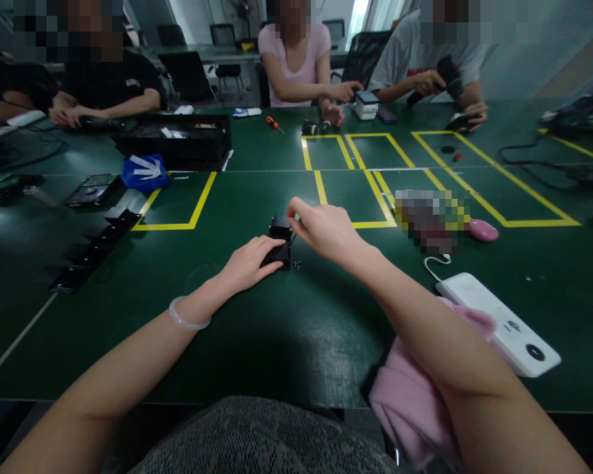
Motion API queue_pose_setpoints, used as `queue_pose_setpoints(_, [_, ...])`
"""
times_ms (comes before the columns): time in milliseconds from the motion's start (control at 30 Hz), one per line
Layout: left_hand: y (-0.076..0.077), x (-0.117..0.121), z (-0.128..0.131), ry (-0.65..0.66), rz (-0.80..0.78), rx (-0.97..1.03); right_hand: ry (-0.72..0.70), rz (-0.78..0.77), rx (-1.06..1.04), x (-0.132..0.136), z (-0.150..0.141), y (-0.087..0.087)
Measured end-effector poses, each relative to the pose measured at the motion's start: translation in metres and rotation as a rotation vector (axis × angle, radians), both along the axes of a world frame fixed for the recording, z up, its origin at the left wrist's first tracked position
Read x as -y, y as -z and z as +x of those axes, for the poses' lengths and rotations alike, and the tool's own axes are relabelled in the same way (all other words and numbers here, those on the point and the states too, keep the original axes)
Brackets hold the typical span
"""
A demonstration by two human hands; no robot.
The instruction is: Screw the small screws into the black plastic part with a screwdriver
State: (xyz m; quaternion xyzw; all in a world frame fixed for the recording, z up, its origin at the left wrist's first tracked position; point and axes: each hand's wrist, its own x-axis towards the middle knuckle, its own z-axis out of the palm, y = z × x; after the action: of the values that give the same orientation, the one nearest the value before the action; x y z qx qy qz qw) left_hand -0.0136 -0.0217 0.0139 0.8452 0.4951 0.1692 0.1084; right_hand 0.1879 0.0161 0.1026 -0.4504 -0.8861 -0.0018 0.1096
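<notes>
A small black box-shaped part (279,227) with a raised upper piece sits on the green table in front of me. My left hand (250,264) grips its near left side, thumb low and fingers across the top. On the far right side of the part, my right hand (329,229) has its thumb and fingertips pinched together. Whatever lies in that pinch, if anything, is too small to make out. Several tiny screws (297,265) lie on the table just right of the part, below my right fingertips.
A black bin (178,148), a blue pouch (143,172) and a black rack-like strip (96,250) lie left. At right are a white power bank (494,322), pink cloth (410,395) and pink oval object (483,230). Several people sit opposite; an orange screwdriver (273,123) lies near them.
</notes>
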Motion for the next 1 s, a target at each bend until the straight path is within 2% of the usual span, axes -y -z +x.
queue_pose_setpoints(1000, [-0.0005,0.0001,0.0001,0.008,0.008,-0.002,-0.003,-0.009,-0.046,-0.0011,0.0012,0.0011])
